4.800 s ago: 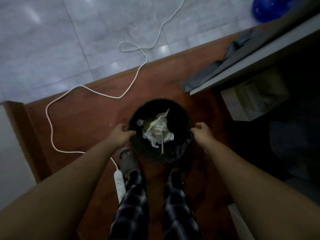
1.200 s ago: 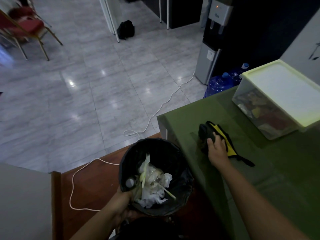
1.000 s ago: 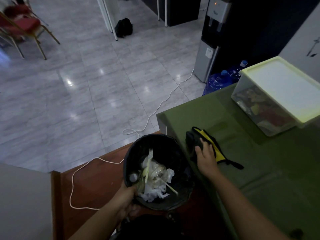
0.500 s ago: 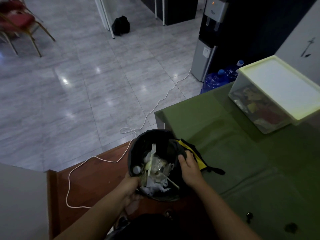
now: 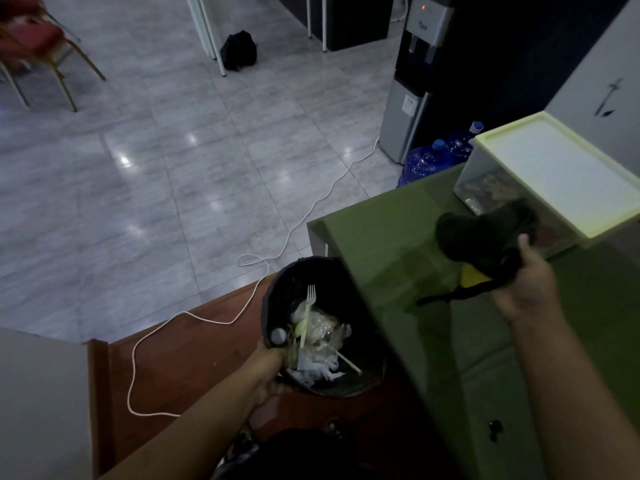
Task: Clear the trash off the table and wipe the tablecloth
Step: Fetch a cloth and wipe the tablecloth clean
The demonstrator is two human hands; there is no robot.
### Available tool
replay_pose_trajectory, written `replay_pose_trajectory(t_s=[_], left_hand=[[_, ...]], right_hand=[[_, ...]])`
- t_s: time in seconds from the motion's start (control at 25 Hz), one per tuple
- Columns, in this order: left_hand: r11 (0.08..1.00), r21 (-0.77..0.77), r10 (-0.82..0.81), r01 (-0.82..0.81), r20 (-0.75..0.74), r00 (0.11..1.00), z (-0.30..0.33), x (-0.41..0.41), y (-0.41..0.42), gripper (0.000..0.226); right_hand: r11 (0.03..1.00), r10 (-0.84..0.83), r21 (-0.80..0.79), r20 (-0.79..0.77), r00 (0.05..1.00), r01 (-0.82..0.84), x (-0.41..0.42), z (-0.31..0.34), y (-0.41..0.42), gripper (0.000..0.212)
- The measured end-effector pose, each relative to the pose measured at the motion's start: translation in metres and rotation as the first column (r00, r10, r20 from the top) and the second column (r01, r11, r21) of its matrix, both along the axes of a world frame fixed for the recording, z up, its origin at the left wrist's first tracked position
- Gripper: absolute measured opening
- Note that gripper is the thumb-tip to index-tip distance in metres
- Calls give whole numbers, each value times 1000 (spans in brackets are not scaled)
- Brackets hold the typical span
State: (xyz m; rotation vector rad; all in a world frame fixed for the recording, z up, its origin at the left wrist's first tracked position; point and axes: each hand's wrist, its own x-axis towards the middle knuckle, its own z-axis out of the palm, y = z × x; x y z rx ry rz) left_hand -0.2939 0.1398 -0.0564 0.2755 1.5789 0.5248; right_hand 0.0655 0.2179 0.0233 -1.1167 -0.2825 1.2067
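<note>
A black trash bin [image 5: 277, 296] hangs beside the table's left edge, gripped at its near rim by my left hand [image 5: 268, 367]. Inside lie a white plastic fork [image 5: 308, 313], crumpled clear plastic and white paper. My right hand [image 5: 526, 289] holds a black and yellow cloth [image 5: 485, 237] lifted above the green tablecloth [image 5: 398, 244]. A thin black strap of the cloth trails down to the tablecloth. Two small dark bits [image 5: 495, 429] lie on the tablecloth near its front.
A clear storage box with a pale green lid [image 5: 561, 171] stands at the table's far right. A white cable [image 5: 214, 317] runs over the wooden platform and tiled floor. Behind the table are a water dispenser [image 5: 412, 91] and blue water jugs [image 5: 429, 161].
My right hand has lifted the cloth from the table's edge by the bin and carried it up and right over the tablecloth. My left hand still holds the bin, now slightly lower.
</note>
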Motion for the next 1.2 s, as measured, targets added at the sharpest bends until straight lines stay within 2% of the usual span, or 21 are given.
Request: replay_pose_trajectory(t_s=[0.08, 0.16, 0.2, 0.28, 0.32, 0.36, 0.52, 0.56, 0.64, 0.68, 0.72, 0.76, 0.8, 0.84, 0.88, 0.96, 1.08, 1.16, 1.2], left_hand=[[1000, -8, 0, 1, 7, 1000, -1, 1, -1, 54], [1000, -10, -1, 1, 16, 1000, -3, 2, -2, 56], [1000, -9, -4, 4, 15, 1000, -5, 3, -2, 56], [1000, -4, -14, 14, 7, 1000, -3, 4, -2, 52], [1000, -1, -19, 19, 6, 1000, -2, 5, -2, 51], [1000, 2, -25, 25, 13, 1000, -2, 6, -2, 50], [1000, -1, -19, 19, 26, 1000, -2, 9, -2, 56], [1000, -8, -16, 16, 23, 1000, -3, 9, -1, 57], [1000, -16, -11, 11, 24, 1000, -5, 9, -1, 58], [1000, -18, -11, 11, 31, 999, -6, 9, 0, 59], [1000, -19, -10, 10, 34, 999, -7, 9, 0, 60], [1000, -19, -9, 9, 40, 999, -7, 9, 0, 60], [1000, -18, -11, 12, 41, 999, -7, 9, 0, 60], [1000, -15, -15, 15, 39, 999, -8, 8, 1, 59], [1000, -17, -17, 18, 38, 999, -7, 8, 1, 58], [999, -29, -12, 13, 30, 999, -9, 6, 1, 59], [999, -40, -4, 5, 32, 999, -14, 4, 0, 62], [999, -43, -1, 2, 26, 1000, -16, 4, -1, 64], [999, -45, 6, -4, 24, 1000, -17, 4, -1, 63]], right_hand=[[992, -114, -30, 162, 980, 120, 18, -8, 9, 30], [974, -76, -173, 362, 929, 146, 13, -34, 10, 28], [953, 27, -281, 453, 891, 114, 4, -52, 6, 36], [867, 340, -499, 595, 728, 2, -27, -83, -12, 51], [826, 456, -561, 624, 635, -41, -49, -90, -24, 54], [803, 518, -590, 625, 585, -81, -71, -90, -35, 56], [805, 572, -547, 610, 548, -232, -143, -84, -77, 50], [794, 593, -542, 590, 549, -274, -155, -84, -84, 50], [803, 574, -487, 472, 669, -344, -171, -79, -95, 46], [826, 514, -442, 339, 788, -349, -173, -74, -97, 39], [848, 438, -393, 141, 888, -356, -172, -69, -96, 33], [872, 362, -326, -76, 929, -366, -168, -59, -93, 33], [887, 305, -280, -245, 920, -368, -160, -48, -89, 42], [904, 284, -224, -324, 902, -365, -146, -35, -84, 50], [924, 274, -165, -342, 899, -344, -129, -26, -76, 48], [970, 212, -60, -264, 941, -235, -87, -2, -53, 43], [1000, 4, -11, 28, 1000, -4, -25, 18, -13, 45], [988, -61, -111, 354, 933, 107, -1, 12, 6, 40], [973, -3, -198, 513, 858, 122, 7, -2, 14, 40]])
